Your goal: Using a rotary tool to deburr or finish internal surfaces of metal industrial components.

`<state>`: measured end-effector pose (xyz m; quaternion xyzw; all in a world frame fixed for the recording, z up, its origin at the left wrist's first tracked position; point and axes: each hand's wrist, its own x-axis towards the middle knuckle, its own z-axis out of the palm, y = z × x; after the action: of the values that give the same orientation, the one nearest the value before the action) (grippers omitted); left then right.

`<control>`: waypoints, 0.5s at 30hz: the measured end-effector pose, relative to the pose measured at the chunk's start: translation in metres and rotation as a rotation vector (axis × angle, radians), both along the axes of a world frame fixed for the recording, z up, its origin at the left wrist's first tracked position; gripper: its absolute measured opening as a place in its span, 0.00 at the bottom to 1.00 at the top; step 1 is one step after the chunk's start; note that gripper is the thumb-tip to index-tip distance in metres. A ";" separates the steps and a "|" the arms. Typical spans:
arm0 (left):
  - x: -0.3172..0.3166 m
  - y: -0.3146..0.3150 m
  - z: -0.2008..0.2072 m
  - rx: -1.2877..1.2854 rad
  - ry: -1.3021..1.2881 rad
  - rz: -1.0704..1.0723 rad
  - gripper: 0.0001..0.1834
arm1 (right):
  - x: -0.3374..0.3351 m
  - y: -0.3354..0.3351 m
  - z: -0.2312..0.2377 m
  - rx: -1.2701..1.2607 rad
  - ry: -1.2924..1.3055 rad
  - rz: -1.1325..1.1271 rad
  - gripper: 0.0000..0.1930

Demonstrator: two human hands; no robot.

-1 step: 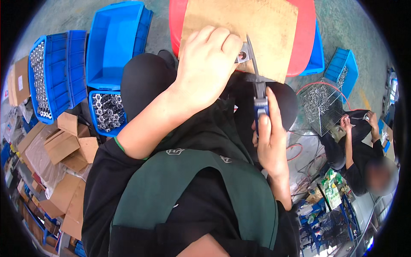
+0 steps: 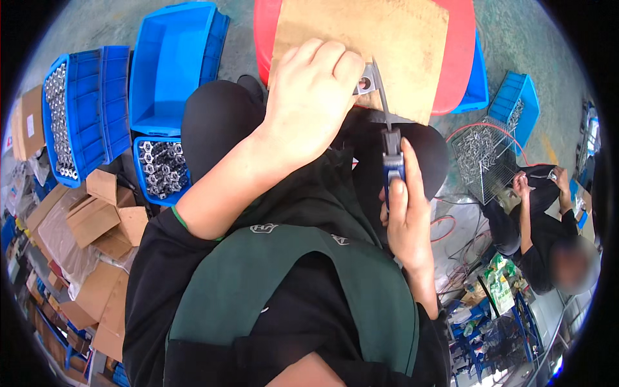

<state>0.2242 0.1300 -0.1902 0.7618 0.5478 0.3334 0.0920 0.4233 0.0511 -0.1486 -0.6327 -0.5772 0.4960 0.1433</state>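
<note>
My left hand (image 2: pixel 313 97) is closed on a small silvery metal part (image 2: pixel 367 84) with a round hole, pressing it at the near edge of a tan board (image 2: pixel 361 26). Most of the part is hidden under the fingers. My right hand (image 2: pixel 409 219) wraps round the blue and black handle of a file-like tool (image 2: pixel 393 158). Its long, thin dark blade points away from me and lies along the right side of the metal part, seeming to touch it. The thumb rests on top of the handle.
The board lies on a red stool (image 2: pixel 459 51) in front of my knees. At left stand an empty-looking blue crate (image 2: pixel 169 71) and a blue bin of metal parts (image 2: pixel 161 169). A wire basket of metal pieces (image 2: pixel 480 155) and another person (image 2: pixel 535 226) are at right.
My right hand has drawn the file-like tool slightly back toward me, its blade still alongside the metal part. My left hand and the part look unmoved.
</note>
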 end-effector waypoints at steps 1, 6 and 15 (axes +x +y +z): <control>0.000 0.000 -0.001 0.027 0.020 0.001 0.18 | 0.005 -0.011 0.003 -0.018 -0.046 0.007 0.24; 0.001 0.000 -0.002 0.071 0.058 -0.006 0.18 | 0.010 -0.017 0.004 -0.030 -0.068 0.004 0.25; 0.003 -0.001 -0.001 0.001 0.018 0.011 0.17 | -0.007 0.013 -0.006 0.071 0.048 -0.009 0.24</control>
<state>0.2272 0.1290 -0.1908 0.7619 0.5525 0.3271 0.0849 0.4166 0.0643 -0.1542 -0.6177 -0.5879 0.4896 0.1819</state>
